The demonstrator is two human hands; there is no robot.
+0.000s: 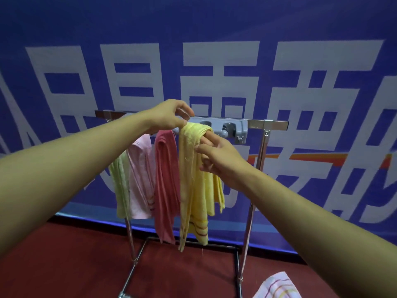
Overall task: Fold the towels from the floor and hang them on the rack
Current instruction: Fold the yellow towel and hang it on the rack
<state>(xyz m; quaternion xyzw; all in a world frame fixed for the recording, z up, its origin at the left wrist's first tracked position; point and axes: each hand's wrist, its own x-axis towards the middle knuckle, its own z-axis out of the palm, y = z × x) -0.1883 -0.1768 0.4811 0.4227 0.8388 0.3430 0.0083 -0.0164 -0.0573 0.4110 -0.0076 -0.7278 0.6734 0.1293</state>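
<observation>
Three towels are already hung on the rack [268, 123] at the centre of the frame: a green towel [121, 186] at the left, a pale pink towel [140, 175] beside it, and a darker pink towel [166, 179] next along. A fourth, the yellow towel [193, 190], is draped at the top bar and is being settled. Its upper fold is pinched by the left hand [169, 116] between thumb and fingertips, just above centre. The right hand [219, 160] is pressed against its right side, fingers partly curled into the cloth; whether a fold is actually gripped cannot be told. One striped towel [277, 286] is left on the red floor [64, 265] at the lower right, so the task is judged mostly done.
</observation>
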